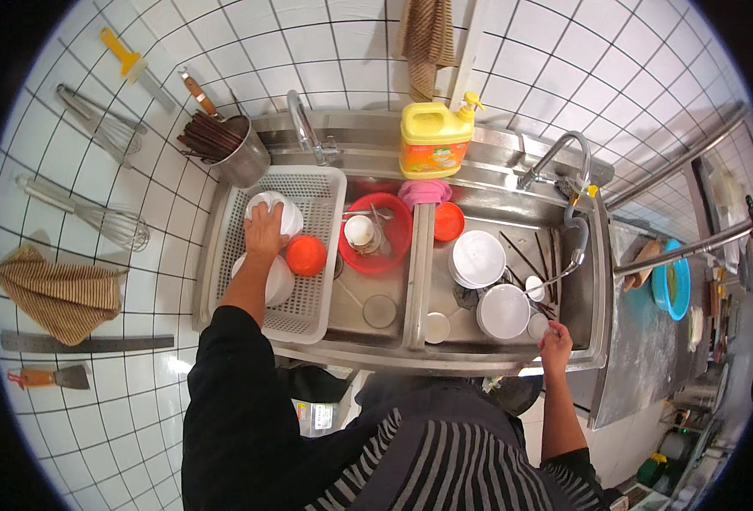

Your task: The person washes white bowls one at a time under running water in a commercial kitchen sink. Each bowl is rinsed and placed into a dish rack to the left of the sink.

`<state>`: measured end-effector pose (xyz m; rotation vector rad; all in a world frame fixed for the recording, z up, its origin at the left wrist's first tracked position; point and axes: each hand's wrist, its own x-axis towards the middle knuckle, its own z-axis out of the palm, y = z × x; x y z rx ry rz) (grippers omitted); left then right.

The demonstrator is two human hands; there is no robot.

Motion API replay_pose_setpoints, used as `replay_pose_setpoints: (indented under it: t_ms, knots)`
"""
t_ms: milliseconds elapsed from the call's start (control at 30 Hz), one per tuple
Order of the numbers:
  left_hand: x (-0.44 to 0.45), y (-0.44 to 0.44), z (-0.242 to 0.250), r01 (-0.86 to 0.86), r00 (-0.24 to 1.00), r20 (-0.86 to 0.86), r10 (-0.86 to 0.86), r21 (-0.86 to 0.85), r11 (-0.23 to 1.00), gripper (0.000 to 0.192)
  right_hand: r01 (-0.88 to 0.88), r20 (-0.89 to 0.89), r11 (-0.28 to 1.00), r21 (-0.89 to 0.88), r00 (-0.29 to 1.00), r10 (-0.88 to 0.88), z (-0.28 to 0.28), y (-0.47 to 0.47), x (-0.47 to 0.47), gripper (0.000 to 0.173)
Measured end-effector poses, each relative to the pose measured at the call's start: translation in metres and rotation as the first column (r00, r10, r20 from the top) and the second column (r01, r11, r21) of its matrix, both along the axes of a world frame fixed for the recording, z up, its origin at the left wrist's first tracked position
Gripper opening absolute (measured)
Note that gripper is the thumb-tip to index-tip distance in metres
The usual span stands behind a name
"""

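Observation:
My left hand (265, 231) rests on white bowls (291, 217) at the back of a white plastic basket (336, 211); whether its fingers grip one is unclear. An orange bowl (306, 255), bottom up, and more white bowls (279, 281) lie in the same basket. My right hand (555, 345) is over the front of the right sink basin, beside a small white cup (538, 326); its fingers are bent and a hold cannot be made out. Left of it are stacked white bowls (503, 312), another white stack (478, 259) and dark chopsticks (522, 252). A red basin (375, 263) in the left sink holds a white cup and utensils.
Two faucets (303, 128) (568, 144) rise behind the sinks. A yellow detergent jug (436, 140) stands on the back ledge, near a pink cloth (425, 191) on the divider (419, 274). A metal holder (243, 153) with chopsticks is back left. Whisks (111, 220) hang on the tiled wall.

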<state>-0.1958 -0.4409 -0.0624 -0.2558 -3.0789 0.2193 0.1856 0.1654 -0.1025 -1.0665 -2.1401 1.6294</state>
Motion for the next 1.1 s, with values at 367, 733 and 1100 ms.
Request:
replay_pose_setpoints:
  t_ms: [367, 733, 1100]
  knots:
    - [0.002, 0.005, 0.003, 0.058, 0.998, -0.027, -0.058, -0.01, 0.998, 0.078, -0.184, 0.232, 0.978, 0.097, 0.96, 0.157, -0.031, 0.013, -0.019, 0.026]
    - [0.201, 0.317, -0.02, -0.097, 0.714, 0.517, -0.473, 0.742, 0.664, 0.05, -0.57, 0.667, 0.784, 0.246, 0.686, 0.29, -0.053, 0.018, -0.063, 0.049]
    - [0.227, 0.432, -0.135, -0.323, 0.689, 0.718, -0.095, 0.422, 0.847, 0.052, -0.631, 0.63, 0.761, 0.149, 0.654, 0.419, -0.079, 0.028, -0.071, 0.049]
